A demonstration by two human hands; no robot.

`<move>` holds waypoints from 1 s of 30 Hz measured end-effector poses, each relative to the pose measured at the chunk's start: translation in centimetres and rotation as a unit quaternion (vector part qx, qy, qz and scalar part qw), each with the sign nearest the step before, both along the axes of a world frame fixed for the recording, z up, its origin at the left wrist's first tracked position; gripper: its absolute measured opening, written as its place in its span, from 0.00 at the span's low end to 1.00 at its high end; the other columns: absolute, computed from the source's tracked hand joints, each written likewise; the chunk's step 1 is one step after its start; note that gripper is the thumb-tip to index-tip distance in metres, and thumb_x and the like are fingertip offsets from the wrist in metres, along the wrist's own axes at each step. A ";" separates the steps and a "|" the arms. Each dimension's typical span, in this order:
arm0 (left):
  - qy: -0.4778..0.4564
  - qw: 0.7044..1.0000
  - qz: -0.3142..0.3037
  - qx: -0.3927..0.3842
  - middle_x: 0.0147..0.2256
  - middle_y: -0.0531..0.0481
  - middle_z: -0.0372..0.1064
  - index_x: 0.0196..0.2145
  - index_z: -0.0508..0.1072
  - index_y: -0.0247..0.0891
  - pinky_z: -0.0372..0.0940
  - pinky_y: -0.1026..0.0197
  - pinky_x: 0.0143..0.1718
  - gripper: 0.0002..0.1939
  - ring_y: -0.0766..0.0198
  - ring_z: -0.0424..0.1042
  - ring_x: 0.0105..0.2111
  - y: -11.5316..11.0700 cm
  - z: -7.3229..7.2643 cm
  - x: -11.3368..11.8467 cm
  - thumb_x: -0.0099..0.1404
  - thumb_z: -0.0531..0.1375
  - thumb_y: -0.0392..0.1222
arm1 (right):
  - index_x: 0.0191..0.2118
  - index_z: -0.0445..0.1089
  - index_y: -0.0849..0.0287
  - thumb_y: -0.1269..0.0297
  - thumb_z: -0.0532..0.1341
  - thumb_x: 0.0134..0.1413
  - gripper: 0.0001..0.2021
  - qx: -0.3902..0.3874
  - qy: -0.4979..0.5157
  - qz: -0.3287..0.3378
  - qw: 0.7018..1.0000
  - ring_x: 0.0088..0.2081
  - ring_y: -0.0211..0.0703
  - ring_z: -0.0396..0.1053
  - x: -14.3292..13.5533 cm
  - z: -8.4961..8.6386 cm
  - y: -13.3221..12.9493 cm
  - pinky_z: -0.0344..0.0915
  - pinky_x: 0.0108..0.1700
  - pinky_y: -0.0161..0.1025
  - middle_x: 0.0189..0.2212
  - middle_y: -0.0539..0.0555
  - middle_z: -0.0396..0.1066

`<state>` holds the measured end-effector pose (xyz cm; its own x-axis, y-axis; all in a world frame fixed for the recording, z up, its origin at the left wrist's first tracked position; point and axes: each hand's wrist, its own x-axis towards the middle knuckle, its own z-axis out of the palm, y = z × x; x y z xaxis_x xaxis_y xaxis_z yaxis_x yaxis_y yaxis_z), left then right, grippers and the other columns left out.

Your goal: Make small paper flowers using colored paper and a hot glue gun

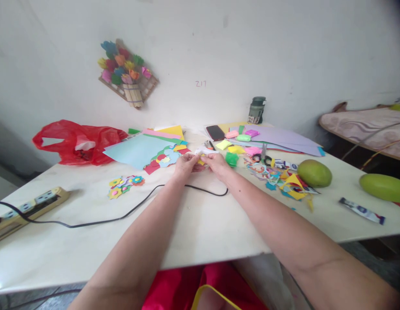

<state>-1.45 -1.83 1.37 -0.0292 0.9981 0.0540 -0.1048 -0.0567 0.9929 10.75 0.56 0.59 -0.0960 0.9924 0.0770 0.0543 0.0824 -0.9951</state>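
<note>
Red clothing [177,286] sits nearest the camera, below the near edge of the table [200,232]. Left hand [185,165] and right hand [219,166] meet towards the far edge, fingertips drawn narrow on a small yellow piece [201,162]. Material and exact finger placement cannot be told owing to blur.

Hazards noted:
- Yellow piece: uneven pull between the two pinches could crease or tear it.
- Black cable [135,209]: runs from beside the power strip [46,196] at the left edge and passes under the left wrist. A sweeping forearm could snag it and drag the loose paper flowers [115,193] nearby.
- Scissors [267,160]: lie among cluttered scraps [293,185], right of the hands; a blind reach risks a nick.
- Mango [314,173]: rounded and apparently unsecured; if bumped, it could roll across the scraps or towards the right edge.
</note>
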 end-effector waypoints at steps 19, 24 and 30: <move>0.025 0.999 0.027 0.013 0.19 0.49 0.70 0.25 0.61 0.36 0.69 0.62 0.26 0.17 0.63 0.72 0.20 0.3 -0.1 -0.2 0.53 0.62 0.52 | 0.29 0.69 0.60 0.48 0.59 0.44 0.17 0.011 0.052 0.069 0.996 0.29 0.37 0.65 0.6 -0.1 0.0 0.52 0.18 0.29 0.28 0.53 0.68; 0.034 0.999 0.032 0.010 0.20 0.50 0.70 0.26 0.62 0.35 0.68 0.63 0.26 0.15 0.64 0.72 0.21 0.2 -0.1 -0.1 0.54 0.61 0.50 | 0.26 0.68 0.61 0.53 0.62 0.42 0.14 -0.005 0.029 0.069 0.997 0.27 0.36 0.64 0.5 -0.1 0.0 0.51 0.18 0.28 0.23 0.52 0.68; 0.048 0.998 0.030 0.012 0.19 0.50 0.70 0.26 0.62 0.35 0.68 0.64 0.24 0.14 0.65 0.72 0.19 0.4 -0.2 0.0 0.57 0.59 0.48 | 0.22 0.65 0.61 0.58 0.63 0.42 0.12 -0.005 0.016 0.040 0.999 0.21 0.31 0.59 0.4 -0.2 0.1 0.50 0.19 0.29 0.19 0.48 0.65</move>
<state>-1.45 -1.44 1.18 -0.0828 0.9932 0.0824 -0.0056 -0.0831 0.9965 11.18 0.70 0.40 -0.1721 0.9825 0.0719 0.0165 0.0758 -0.9970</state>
